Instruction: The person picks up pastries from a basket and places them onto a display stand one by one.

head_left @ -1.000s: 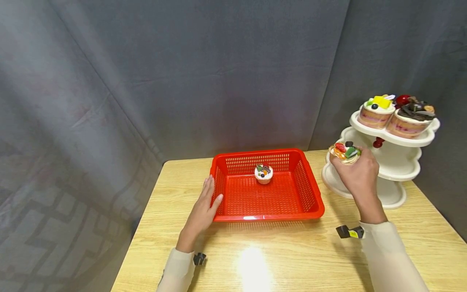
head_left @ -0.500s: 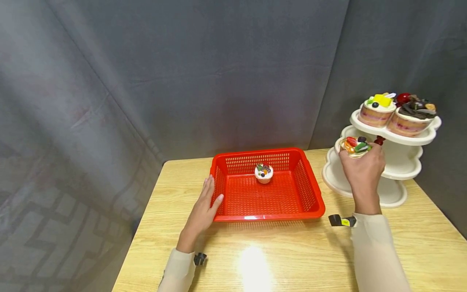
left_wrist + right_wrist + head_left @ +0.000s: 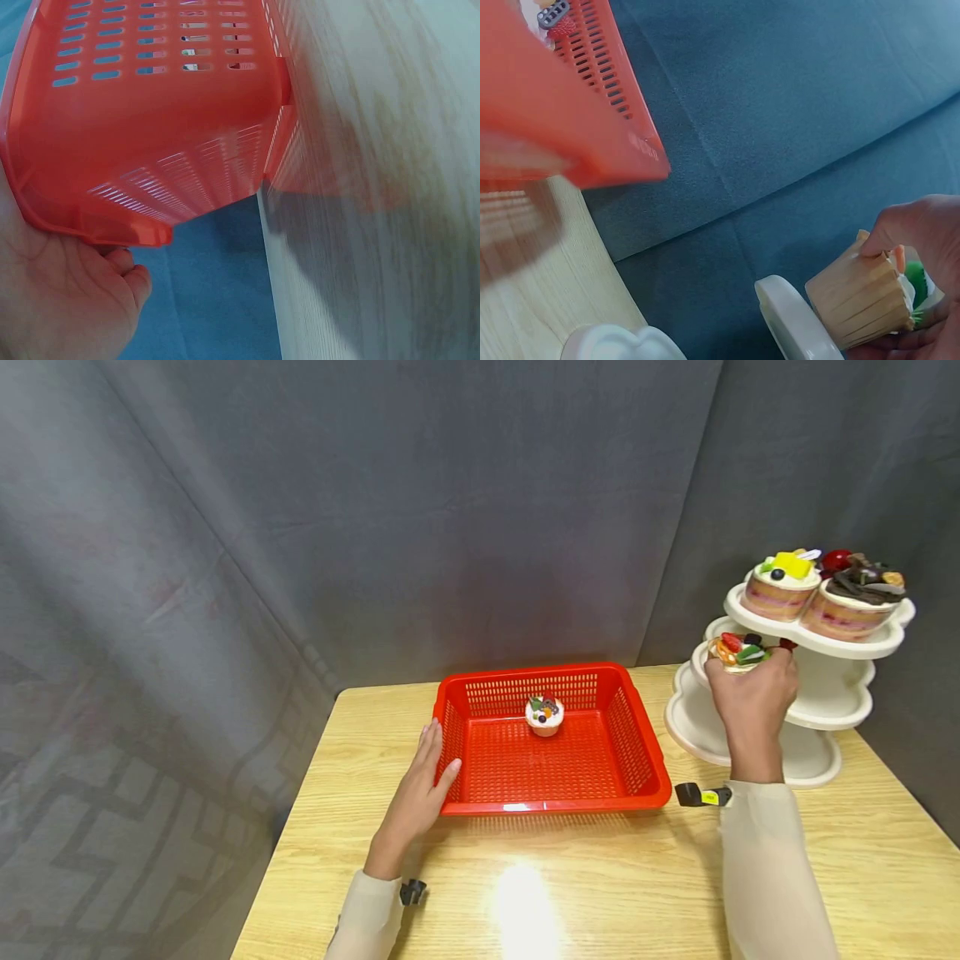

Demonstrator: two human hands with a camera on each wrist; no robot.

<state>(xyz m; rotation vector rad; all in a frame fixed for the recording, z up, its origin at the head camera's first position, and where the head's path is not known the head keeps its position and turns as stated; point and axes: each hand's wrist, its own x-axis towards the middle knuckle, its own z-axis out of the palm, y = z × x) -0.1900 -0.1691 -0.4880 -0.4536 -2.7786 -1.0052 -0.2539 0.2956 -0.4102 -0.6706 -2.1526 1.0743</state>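
My right hand (image 3: 753, 702) grips a fruit-topped cupcake (image 3: 737, 657) from the side, thumb and fingers around it. In the right wrist view its pleated tan wrapper (image 3: 859, 296) sits right at the edge of a white tier (image 3: 795, 319), slightly tilted. This tier belongs to a white three-tier cake stand (image 3: 832, 689) on the right of the table. My left hand (image 3: 412, 789), fingers straight, rests against the left rim of a red plastic basket (image 3: 540, 807). A small cupcake with cream and fruit (image 3: 543, 716) stands inside the basket, towards its back wall.
On the top tier sit a cake cup with yellow fruit (image 3: 780, 593) and a chocolate-topped cake cup (image 3: 847, 610); a red cherry shows behind them. The top tier overhangs my right hand's area. Grey curtains (image 3: 480, 527) hang behind the wooden table (image 3: 600, 885).
My right hand has carried the fruit-topped cupcake away to the right and back, in over the middle tier under the top one. My left hand has stayed at the basket.
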